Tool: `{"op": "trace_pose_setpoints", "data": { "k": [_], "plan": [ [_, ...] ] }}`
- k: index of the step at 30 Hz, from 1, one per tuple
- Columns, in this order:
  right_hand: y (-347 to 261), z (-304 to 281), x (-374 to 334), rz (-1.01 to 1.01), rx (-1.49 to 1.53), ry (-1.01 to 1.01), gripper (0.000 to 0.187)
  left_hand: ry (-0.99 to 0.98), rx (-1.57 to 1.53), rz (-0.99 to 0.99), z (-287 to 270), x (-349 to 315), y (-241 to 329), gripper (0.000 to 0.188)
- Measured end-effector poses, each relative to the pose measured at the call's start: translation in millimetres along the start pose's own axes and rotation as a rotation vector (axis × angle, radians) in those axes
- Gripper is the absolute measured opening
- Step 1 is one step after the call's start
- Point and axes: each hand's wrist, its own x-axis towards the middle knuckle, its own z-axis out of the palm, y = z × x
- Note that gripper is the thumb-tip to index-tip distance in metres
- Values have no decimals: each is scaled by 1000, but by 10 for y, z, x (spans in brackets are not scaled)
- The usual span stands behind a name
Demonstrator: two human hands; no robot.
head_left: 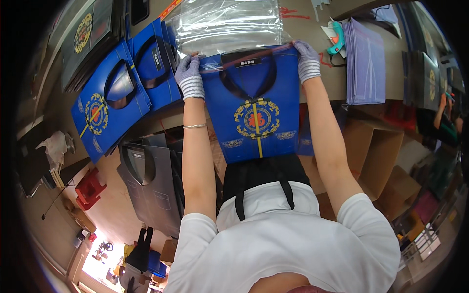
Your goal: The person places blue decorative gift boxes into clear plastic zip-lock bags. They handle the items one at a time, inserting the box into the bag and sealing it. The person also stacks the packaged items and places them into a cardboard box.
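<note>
A blue paper gift bag [288, 93] with a dark ribbon handle and a round gold emblem stands upright between my hands, against my front. Clear plastic film [215, 64] with a reddish edge stretches across its top from hand to hand. My left hand [189, 75], in a striped grey-white glove, is closed at the top left corner on the film. My right hand [307, 59], gloved alike, is closed at the top right corner. How far the film reaches down the gift bag is hard to see. Just beyond lies a stack of clear plastic bags [229, 27] on the table.
More blue gift bags [117, 83] and a dark stack of bags [93, 39] lie at left. At right are a teal glue gun [337, 38] and folded lilac sheets [364, 63]. Grey bags [146, 190] stand below left, cardboard boxes [373, 156] below right. Another person [139, 254] is behind.
</note>
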Motion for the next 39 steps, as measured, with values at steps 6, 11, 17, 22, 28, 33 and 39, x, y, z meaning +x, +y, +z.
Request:
{"op": "trace_pose_setpoints", "data": {
  "k": [6,11,17,22,28,33,39],
  "plan": [
    [136,-38,-32,-16,98,191,25,27,33,18,-7,-49,-36,20],
    [53,-55,-184,-79,-219,218,21,45,61,60,-59,-93,-91,21],
    [-102,-183,-410,140,-286,178,22,27,8,-20,-50,-290,85,25],
    [-192,-144,-395,-235,-570,64,42,-143,-26,-3,-155,-286,-72,31],
    [-533,244,-571,-841,-1475,-91,45,-156,-34,-62,-198,-254,-224,35],
    [-442,115,-459,-953,-1381,-207,22,-215,-15,-104,-214,-250,-152,37],
    [-403,-217,-726,-1031,-1250,-346,19,-226,-57,-66,-263,-301,-144,38]
  ]
}}
